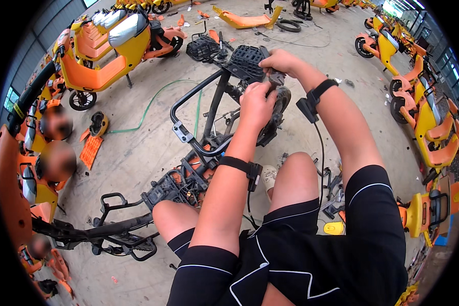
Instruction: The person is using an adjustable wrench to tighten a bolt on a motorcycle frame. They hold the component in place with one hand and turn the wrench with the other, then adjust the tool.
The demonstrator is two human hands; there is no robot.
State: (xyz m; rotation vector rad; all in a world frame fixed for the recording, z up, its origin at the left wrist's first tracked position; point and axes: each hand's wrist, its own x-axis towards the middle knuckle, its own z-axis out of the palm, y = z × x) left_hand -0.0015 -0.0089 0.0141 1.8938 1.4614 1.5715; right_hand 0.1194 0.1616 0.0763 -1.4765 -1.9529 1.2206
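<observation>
A stripped scooter frame (217,109) of black tubing lies across the floor in front of me, its wiring and orange plastic bits (181,178) exposed near my knees. At its far end sits a black ribbed rack (247,62), with the rear wheel (275,115) beneath and to its right. My right hand (283,61) is closed at the rack's right edge, by a dark greyish part (276,78). Just below, my left hand (257,104) has its fingers curled at the same part. What either hand grips is hidden by the fingers.
Yellow-and-orange scooters (117,56) stand in rows left and right. A green strap (150,104) crosses the floor beyond the frame. An orange panel (91,151) lies at left, a yellow shell (247,19) and loose tyre (288,25) farther off. Black scraps (334,194) lie beside my right knee.
</observation>
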